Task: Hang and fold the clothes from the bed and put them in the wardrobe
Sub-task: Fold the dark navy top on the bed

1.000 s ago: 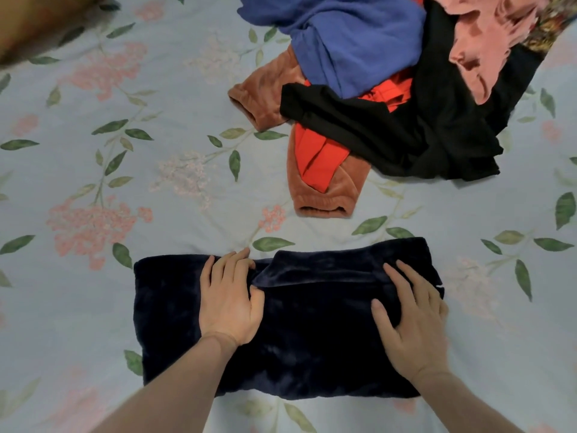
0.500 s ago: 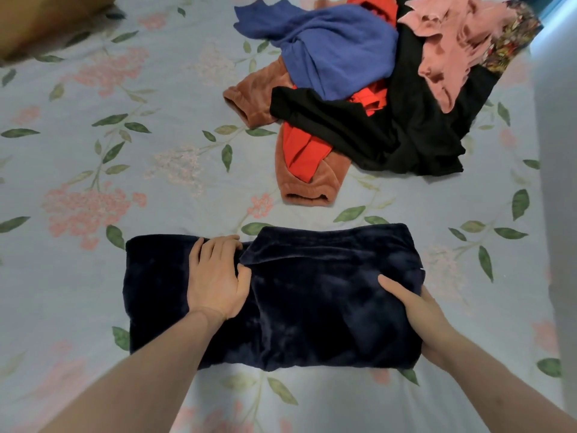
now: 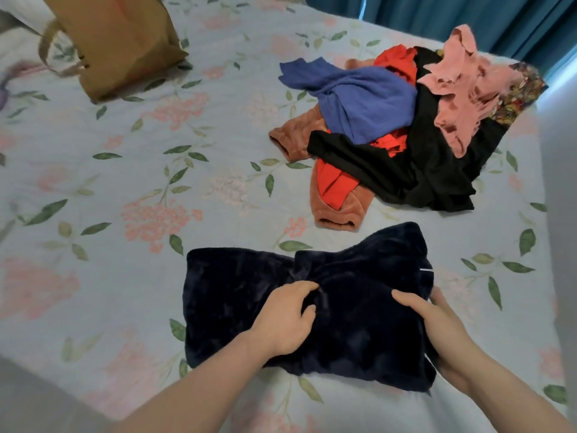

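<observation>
here the folded navy fleece garment (image 3: pixel 327 310) lay near the front edge of the bed (image 3: pixel 125 189), its plush dark cloth bunched into a crease across the middle and its right end raised a little higher than the left. the left hand (image 3: pixel 284 320) rested on top of it near the centre, fingers (image 3: pixel 299 290) curled down into the crease and pinching a fold of the fleece. the right hand (image 3: pixel 437 335) gripped the garment's right edge, thumb lying across the top of the cloth and the other fingers tucked round beneath the edge, mostly hidden. a thin white mark, maybe a label or thread, showed at that right edge.

beyond the garment, well apart toward the far right of the bed, sat the pile of unfolded clothes (image 3: pixel 406 129): a blue top (image 3: pixel 365 98) draped over the heap, a black garment (image 3: pixel 431 170) spread under and around it, a red piece (image 3: pixel 332 185) poking out through a rust-brown fleece item (image 3: pixel 337 214) whose cuffed ends pointed toward the viewer, a pink top (image 3: pixel 459 85) crumpled on the right, and a patterned floral fabric (image 3: pixel 518 95) at the far right edge.

the bedsheet was pale blue with pink flower clusters and green leaves. a brown paper bag (image 3: pixel 118 42) with a looped handle lay on its side at the far left. teal curtains (image 3: pixel 468 17) hung behind the bed.
</observation>
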The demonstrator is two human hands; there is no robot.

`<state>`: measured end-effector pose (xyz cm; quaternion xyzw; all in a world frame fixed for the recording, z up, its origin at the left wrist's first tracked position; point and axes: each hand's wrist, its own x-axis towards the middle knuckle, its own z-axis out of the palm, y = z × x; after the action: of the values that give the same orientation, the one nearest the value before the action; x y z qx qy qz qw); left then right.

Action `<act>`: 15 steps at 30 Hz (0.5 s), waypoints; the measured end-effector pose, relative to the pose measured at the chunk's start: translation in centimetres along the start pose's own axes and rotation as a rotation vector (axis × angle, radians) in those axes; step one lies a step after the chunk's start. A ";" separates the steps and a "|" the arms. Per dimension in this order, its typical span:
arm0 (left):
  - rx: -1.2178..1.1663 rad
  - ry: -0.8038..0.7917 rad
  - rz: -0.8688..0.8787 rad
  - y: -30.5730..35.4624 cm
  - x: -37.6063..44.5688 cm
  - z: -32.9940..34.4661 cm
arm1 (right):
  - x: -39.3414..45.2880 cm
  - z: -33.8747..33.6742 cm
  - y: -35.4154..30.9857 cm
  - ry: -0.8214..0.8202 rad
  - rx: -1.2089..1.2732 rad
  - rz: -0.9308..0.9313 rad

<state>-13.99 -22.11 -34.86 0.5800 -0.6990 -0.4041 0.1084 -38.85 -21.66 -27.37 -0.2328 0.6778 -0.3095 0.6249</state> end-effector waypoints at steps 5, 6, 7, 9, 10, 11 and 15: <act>-0.499 0.024 -0.240 1.9 -1.3 -3.9 | -1.8 4.9 -3.5 -0.142 -0.142 -0.088; -0.617 0.079 -0.289 2.3 -1.9 -5.0 | -2.0 6.1 -4.0 -0.182 -0.152 -0.108; -0.736 0.131 -0.335 2.6 -2.6 -6.3 | -2.3 7.5 -4.3 -0.217 -0.153 -0.125; -0.963 0.198 -0.409 2.8 -4.2 -8.8 | -2.6 10.4 -4.3 -0.274 -0.164 -0.145; -1.032 0.218 -0.444 2.5 -4.9 -9.8 | -2.6 12.0 -4.0 -0.294 -0.186 -0.152; -1.075 0.233 -0.474 2.1 -5.6 -10.5 | -2.6 13.4 -3.6 -0.309 -0.214 -0.158; -1.037 0.293 -0.562 -0.6 -7.2 -11.9 | -1.8 17.7 -1.0 -0.363 -0.383 -0.189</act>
<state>-4.00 -20.87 -25.29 0.6636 -0.2089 -0.6209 0.3612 -21.19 -23.34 -25.84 -0.4605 0.5763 -0.1859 0.6490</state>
